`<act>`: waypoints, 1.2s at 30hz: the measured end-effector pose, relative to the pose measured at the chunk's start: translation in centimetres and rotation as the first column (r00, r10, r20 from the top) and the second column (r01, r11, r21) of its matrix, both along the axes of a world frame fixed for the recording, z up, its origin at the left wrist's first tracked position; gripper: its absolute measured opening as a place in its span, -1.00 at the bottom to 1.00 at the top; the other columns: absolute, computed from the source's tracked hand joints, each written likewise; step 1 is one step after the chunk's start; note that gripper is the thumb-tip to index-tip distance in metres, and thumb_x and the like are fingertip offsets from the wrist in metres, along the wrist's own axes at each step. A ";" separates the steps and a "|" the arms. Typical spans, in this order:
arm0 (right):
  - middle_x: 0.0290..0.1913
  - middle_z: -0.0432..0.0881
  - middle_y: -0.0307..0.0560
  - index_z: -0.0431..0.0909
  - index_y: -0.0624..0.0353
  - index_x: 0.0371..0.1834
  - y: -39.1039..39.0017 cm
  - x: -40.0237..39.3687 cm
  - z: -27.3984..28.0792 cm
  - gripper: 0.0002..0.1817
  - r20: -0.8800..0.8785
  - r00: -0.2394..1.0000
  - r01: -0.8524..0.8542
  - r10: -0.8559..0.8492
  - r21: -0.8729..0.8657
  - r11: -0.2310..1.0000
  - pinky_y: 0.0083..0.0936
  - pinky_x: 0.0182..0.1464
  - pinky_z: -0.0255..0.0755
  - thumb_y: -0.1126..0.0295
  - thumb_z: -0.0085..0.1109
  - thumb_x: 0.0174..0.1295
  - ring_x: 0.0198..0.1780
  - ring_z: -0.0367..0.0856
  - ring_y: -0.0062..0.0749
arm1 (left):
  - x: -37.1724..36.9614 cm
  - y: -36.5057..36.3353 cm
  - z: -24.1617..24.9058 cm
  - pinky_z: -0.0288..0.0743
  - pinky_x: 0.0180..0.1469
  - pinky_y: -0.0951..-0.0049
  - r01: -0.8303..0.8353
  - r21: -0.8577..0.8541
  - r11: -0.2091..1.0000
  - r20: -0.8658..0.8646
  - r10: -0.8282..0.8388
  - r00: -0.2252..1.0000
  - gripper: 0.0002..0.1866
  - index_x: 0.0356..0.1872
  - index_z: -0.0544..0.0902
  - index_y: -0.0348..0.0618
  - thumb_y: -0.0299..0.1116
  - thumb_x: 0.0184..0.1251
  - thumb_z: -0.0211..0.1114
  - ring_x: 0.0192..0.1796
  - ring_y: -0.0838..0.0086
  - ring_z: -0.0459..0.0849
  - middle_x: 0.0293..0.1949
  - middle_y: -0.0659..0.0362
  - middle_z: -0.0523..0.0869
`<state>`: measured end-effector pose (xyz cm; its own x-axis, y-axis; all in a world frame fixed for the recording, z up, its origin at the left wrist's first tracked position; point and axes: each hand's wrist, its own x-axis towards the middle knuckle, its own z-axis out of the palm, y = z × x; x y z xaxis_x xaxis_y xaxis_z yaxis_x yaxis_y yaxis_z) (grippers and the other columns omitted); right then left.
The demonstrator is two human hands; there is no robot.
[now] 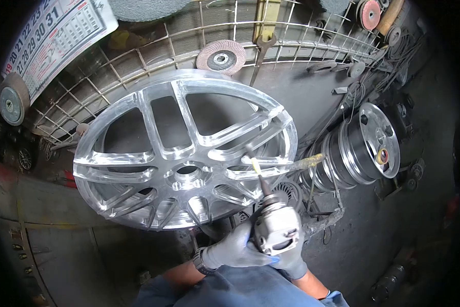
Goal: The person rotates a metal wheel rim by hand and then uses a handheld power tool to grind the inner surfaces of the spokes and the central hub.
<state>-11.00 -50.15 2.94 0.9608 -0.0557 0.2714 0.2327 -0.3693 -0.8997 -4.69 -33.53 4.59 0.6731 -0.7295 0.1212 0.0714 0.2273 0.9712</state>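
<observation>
A large silver multi-spoke wheel rim (pixel 163 153) lies face up in front of me. Both hands, in grey gloves, are on a metal power tool (pixel 278 230) with a dark tapered nose and a thin tip that reaches over the rim's right-hand spokes. My left hand (pixel 237 248), with a black watch at the wrist, wraps the tool from the left. On its right side is my right hand (pixel 291 258), partly hidden behind the tool body. The tip looks blurred, and whether it touches a spoke I cannot tell.
Behind the rim runs a wire grid (pixel 112 77) with a flap disc (pixel 221 58), a wrench (pixel 263 48) and a calendar (pixel 61 41). More wheels (pixel 350 153) stand at the right, near cables. A yellow-tipped bar (pixel 306 162) juts out beside the rim.
</observation>
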 end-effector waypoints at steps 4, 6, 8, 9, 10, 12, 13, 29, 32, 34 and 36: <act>0.05 0.66 0.08 0.31 0.33 0.31 1.9 1.0 1.5 -0.02 -0.011 1.000 -0.011 0.010 -0.056 0.998 -0.38 0.08 0.57 0.15 0.65 -0.16 0.02 0.72 -0.23 | -2.2 1.5 -3.2 0.34 0.40 0.29 -0.041 -0.053 0.998 -0.414 0.015 0.910 0.02 0.43 0.20 -0.32 -0.31 -0.03 0.66 0.33 0.38 0.47 0.29 0.03 0.48; 0.10 0.64 0.11 0.32 0.32 0.31 2.1 1.2 1.3 -0.05 -0.042 0.999 -0.022 0.022 0.006 1.000 -0.35 0.09 0.57 0.18 0.64 -0.14 0.04 0.72 -0.20 | -2.1 2.1 -3.5 0.37 0.38 0.29 -0.060 -0.087 0.994 -0.529 0.005 0.849 0.00 0.43 0.22 -0.31 -0.33 -0.03 0.65 0.31 0.38 0.50 0.27 0.04 0.50; 0.11 0.63 0.13 0.31 0.30 0.32 2.2 1.4 1.2 -0.07 -0.060 0.996 -0.066 0.061 -0.079 0.995 -0.33 0.09 0.57 0.20 0.63 -0.12 0.04 0.72 -0.14 | -1.5 2.5 -1.8 0.39 0.36 0.29 -0.111 0.071 0.991 -0.150 0.121 0.981 -0.02 0.41 0.25 -0.31 -0.37 -0.04 0.64 0.29 0.38 0.53 0.25 0.04 0.53; 0.09 0.64 0.15 0.31 0.29 0.33 2.3 1.6 0.9 -0.07 0.007 0.999 -0.051 0.052 -0.020 0.998 -0.33 0.08 0.58 0.19 0.62 -0.11 0.04 0.72 -0.09 | -1.5 2.5 -2.0 0.38 0.37 0.30 -0.112 0.055 0.992 -0.189 0.121 0.974 -0.01 0.42 0.24 -0.32 -0.39 -0.06 0.64 0.30 0.39 0.52 0.24 0.05 0.53; 0.09 0.64 0.15 0.31 0.29 0.33 2.3 1.7 0.9 -0.07 0.014 0.999 -0.037 0.037 -0.005 0.999 -0.33 0.08 0.58 0.19 0.62 -0.11 0.04 0.72 -0.09 | -1.7 2.5 -1.9 0.38 0.37 0.30 -0.098 0.070 0.993 -0.181 0.109 0.977 -0.01 0.42 0.24 -0.32 -0.39 -0.06 0.64 0.30 0.39 0.52 0.24 0.05 0.53; 0.11 0.63 0.15 0.31 0.27 0.34 1.9 2.0 0.8 -0.06 -0.035 0.994 -0.109 0.108 -0.027 0.994 -0.32 0.07 0.57 0.19 0.62 -0.11 0.06 0.71 -0.08 | -2.0 2.0 -1.4 0.37 0.38 0.31 -0.197 0.115 0.974 -0.177 0.215 0.960 -0.01 0.41 0.24 -0.33 -0.42 -0.08 0.64 0.29 0.39 0.52 0.22 0.06 0.54; 0.13 0.62 0.15 0.32 0.26 0.34 1.6 2.0 1.3 -0.06 -0.100 0.984 -0.139 0.145 0.065 0.988 -0.31 0.08 0.57 0.19 0.63 -0.12 0.09 0.70 -0.10 | -2.1 1.7 -0.9 0.41 0.35 0.31 -0.241 0.141 0.960 -0.072 0.253 0.965 -0.03 0.40 0.24 -0.32 -0.44 -0.07 0.62 0.28 0.37 0.54 0.21 0.05 0.54; 0.02 0.70 0.09 0.36 0.30 0.27 -2.0 -4.8 0.5 -0.01 -0.151 0.988 -0.004 0.029 0.167 0.986 -0.37 0.07 0.60 0.18 0.74 -0.25 0.02 0.74 -0.27 | -5.1 0.5 -2.4 0.29 0.43 0.33 0.247 0.371 0.896 -0.132 -0.212 0.968 -0.05 0.48 0.17 -0.35 -0.26 0.13 0.53 0.38 0.37 0.43 0.37 0.03 0.43; 0.02 0.69 0.05 0.36 0.33 0.26 -2.1 -5.5 0.3 0.01 -0.136 0.991 0.004 0.020 0.168 0.986 -0.39 0.08 0.59 0.18 0.75 -0.27 0.03 0.71 -0.33 | -6.2 0.6 -1.7 0.28 0.44 0.31 0.244 0.405 0.881 -0.112 -0.217 0.970 -0.05 0.49 0.18 -0.34 -0.23 0.14 0.52 0.38 0.35 0.43 0.37 0.00 0.45; 0.05 0.66 0.04 0.34 0.34 0.26 -1.9 -5.5 1.1 0.02 -0.137 0.989 -0.015 0.047 0.223 0.975 -0.39 0.12 0.56 0.19 0.76 -0.29 0.06 0.68 -0.34 | -6.9 1.0 -2.5 0.25 0.46 0.31 0.262 0.374 0.890 -0.180 -0.208 0.961 -0.03 0.50 0.16 -0.34 -0.21 0.15 0.52 0.39 0.33 0.41 0.38 -0.03 0.43; 0.09 0.62 0.04 0.33 0.33 0.28 -1.7 -5.4 1.6 0.04 -0.072 0.997 -0.008 0.020 0.160 0.987 -0.37 0.16 0.52 0.19 0.76 -0.29 0.09 0.64 -0.34 | -7.7 1.7 -3.7 0.22 0.47 0.31 0.335 0.443 0.832 -0.213 -0.266 0.940 -0.03 0.50 0.14 -0.34 -0.19 0.17 0.51 0.41 0.34 0.38 0.40 -0.01 0.41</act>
<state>-16.42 -51.87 4.51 0.9787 -0.0789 0.1894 0.1686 -0.2169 -0.9615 -12.39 -31.84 0.88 0.3956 -0.8447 -0.3606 0.2006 -0.3036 0.9314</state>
